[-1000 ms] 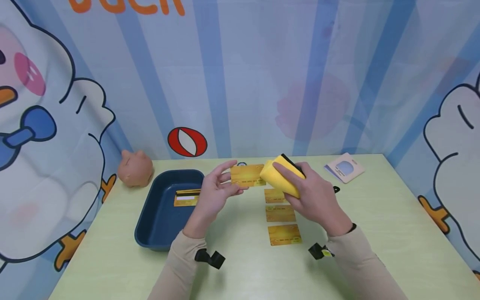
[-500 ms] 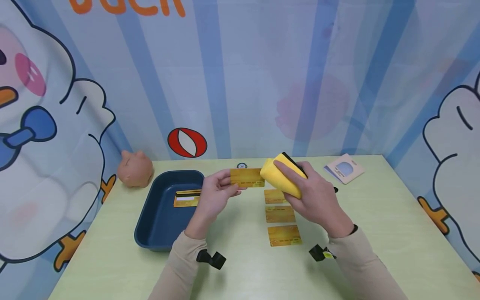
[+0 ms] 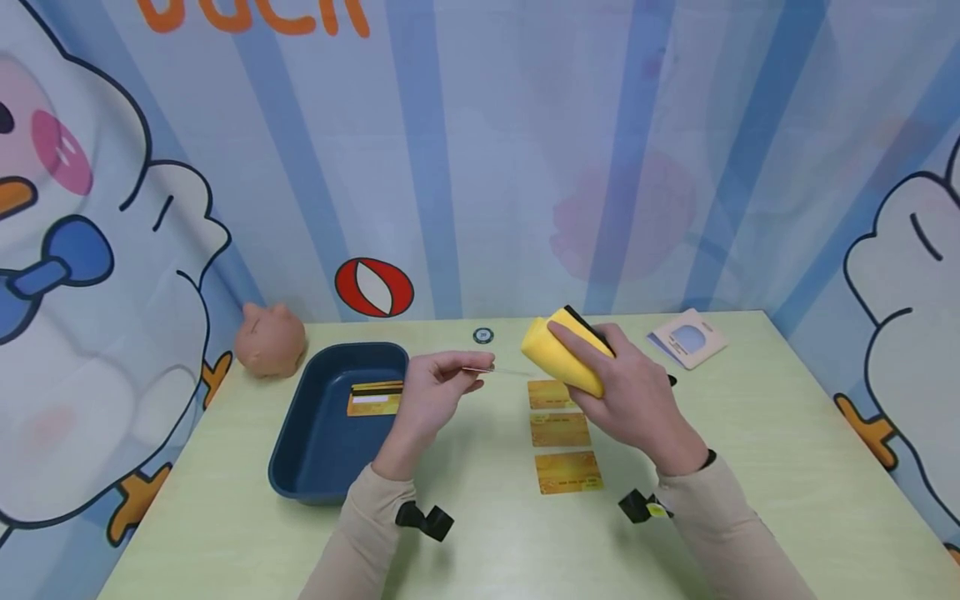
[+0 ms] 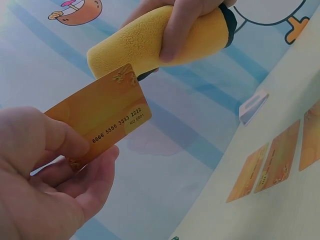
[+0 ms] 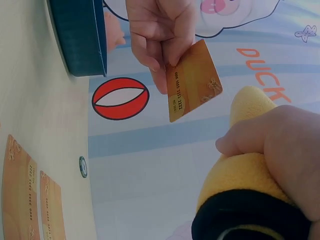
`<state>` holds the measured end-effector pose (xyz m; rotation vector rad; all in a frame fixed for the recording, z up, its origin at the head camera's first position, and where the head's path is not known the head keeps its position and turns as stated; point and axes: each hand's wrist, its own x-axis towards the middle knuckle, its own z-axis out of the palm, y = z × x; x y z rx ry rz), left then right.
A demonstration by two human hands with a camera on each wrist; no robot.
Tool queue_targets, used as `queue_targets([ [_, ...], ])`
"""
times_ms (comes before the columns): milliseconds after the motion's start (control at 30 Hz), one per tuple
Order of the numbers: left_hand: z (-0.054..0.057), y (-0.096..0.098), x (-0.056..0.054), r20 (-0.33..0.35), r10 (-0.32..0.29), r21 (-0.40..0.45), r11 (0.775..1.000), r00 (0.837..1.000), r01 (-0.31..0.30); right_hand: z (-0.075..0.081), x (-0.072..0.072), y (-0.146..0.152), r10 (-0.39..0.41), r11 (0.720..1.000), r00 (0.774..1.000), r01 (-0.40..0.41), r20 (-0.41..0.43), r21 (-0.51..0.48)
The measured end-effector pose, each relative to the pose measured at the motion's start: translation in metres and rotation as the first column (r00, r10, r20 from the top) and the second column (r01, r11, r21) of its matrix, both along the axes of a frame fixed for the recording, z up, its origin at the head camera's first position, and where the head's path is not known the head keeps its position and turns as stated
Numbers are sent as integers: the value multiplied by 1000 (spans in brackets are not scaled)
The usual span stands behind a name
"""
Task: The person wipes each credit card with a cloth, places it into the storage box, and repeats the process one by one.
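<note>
Gold card [image 4: 107, 112] is pinched at one end by left hand [image 3: 435, 392], thumb against fingers, in the air just right of the blue tray [image 3: 318, 454]. It is seen edge-on in head view; its number side is shown in both wrist views. Yellow cloth [image 3: 558, 352] with dark edging is gripped in right hand [image 3: 637, 396], fingers round it, held up farther right of the tray. A small gap between cloth and card is shown in right wrist view.

Three gold cards [image 3: 561, 430] are laid in a column on the bench [image 3: 480, 542], right of the tray, number side up; the far one is partly covered by right hand. Striped-side-up cards [image 3: 375, 404] are stacked slightly offset inside the tray, toward its right side. Piggy bank [image 3: 270, 340] is set just left of the tray's far end. Round chip [image 3: 483, 335] is placed beyond and right of the tray, pink booklet [image 3: 688, 338] well right of it.
</note>
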<state>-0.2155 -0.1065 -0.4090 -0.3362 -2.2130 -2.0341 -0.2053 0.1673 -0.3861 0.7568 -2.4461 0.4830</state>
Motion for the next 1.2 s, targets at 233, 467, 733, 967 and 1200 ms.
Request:
queue_targets([
  [233,0,0,-2,-14,20,-24,999,1000,-20,-2,-1,1,1,1000,1000,-1,-7,-3],
  [467,-1,1,-3,15,30,-21,999,999,-30,-2,-1,1,4,1000,1000,-4,-12,1],
  [733,-4,1,-1,9,-11,-20,1000,1000,12,-1,0,0,0,1000,1000,0,1,5],
  [967,-3,1,0,23,-56,-26,998,998,57,-1,0,0,-2,1000,1000,2,2,12],
  [1200,1,0,2,106,-109,28,994,988,106,-1,0,-1,-2,1000,1000,2,14,16],
])
